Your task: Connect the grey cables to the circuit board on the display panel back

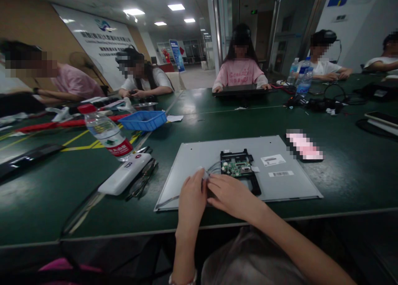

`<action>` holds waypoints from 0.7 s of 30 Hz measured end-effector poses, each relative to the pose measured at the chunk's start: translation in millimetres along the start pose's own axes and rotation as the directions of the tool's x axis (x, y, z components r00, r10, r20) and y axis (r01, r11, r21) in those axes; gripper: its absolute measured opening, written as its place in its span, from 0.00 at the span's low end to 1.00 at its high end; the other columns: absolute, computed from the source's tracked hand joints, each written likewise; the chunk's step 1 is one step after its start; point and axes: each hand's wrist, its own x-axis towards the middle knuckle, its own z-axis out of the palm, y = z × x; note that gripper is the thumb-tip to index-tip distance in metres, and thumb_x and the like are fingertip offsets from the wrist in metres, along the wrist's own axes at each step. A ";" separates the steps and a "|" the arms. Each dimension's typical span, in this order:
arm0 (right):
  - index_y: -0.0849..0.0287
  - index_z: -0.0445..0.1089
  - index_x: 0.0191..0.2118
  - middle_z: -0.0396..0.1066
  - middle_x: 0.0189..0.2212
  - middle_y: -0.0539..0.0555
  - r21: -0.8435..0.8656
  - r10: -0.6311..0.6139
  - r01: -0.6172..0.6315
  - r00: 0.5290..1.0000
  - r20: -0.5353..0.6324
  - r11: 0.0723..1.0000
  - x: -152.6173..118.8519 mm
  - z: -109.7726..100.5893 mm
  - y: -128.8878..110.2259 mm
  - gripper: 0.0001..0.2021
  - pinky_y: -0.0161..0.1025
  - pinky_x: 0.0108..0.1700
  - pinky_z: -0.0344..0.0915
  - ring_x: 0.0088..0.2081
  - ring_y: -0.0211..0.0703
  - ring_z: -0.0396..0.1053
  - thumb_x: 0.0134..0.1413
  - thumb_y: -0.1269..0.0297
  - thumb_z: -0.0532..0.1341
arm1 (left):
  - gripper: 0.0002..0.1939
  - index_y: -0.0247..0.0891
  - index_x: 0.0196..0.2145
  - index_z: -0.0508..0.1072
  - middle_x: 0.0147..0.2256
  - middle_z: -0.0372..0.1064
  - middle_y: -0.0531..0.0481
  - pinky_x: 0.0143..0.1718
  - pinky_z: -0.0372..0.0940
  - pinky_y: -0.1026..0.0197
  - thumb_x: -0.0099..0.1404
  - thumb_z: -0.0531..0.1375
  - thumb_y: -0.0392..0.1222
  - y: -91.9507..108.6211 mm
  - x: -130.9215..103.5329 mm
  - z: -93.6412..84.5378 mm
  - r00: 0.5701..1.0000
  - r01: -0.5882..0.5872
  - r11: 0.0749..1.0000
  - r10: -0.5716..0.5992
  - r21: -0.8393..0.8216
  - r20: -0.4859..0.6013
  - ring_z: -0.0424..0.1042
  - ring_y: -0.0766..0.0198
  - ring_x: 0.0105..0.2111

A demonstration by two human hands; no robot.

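A flat grey display panel (199, 160) lies back side up in front of me. On it sits a black plastic bracket (256, 185) with a green circuit board (238, 168), and thin grey cables (214, 166) run from the board toward my fingers. My left hand (193, 196) and my right hand (231, 193) meet over the panel's near middle, fingers pinched together. Between the fingertips shows a small whitish strip (205, 175), too small to identify surely. The cables' ends are hidden behind my hands. Another cable (169, 200) lies along the panel's lower left.
Left of the panel are a white power bank (126, 175), glasses (143, 179), a water bottle (107, 133) and a blue tray (144, 121). A phone (304, 146) lies to the right. Across the table, a person (241, 71) holds a dark panel; other people sit on both sides.
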 end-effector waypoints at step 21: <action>0.75 0.63 0.57 0.64 0.57 0.70 -0.045 0.172 -0.172 0.985 -0.008 0.984 -25.1 16.3 -28.6 0.36 0.49 0.63 0.53 0.59 0.55 0.60 0.58 0.43 0.53 | 0.21 0.29 0.56 0.62 0.48 0.71 0.37 0.49 0.62 0.56 0.69 0.52 0.43 7.1 20.3 -5.2 0.979 0.096 0.986 -0.118 0.134 0.167 0.71 0.53 0.47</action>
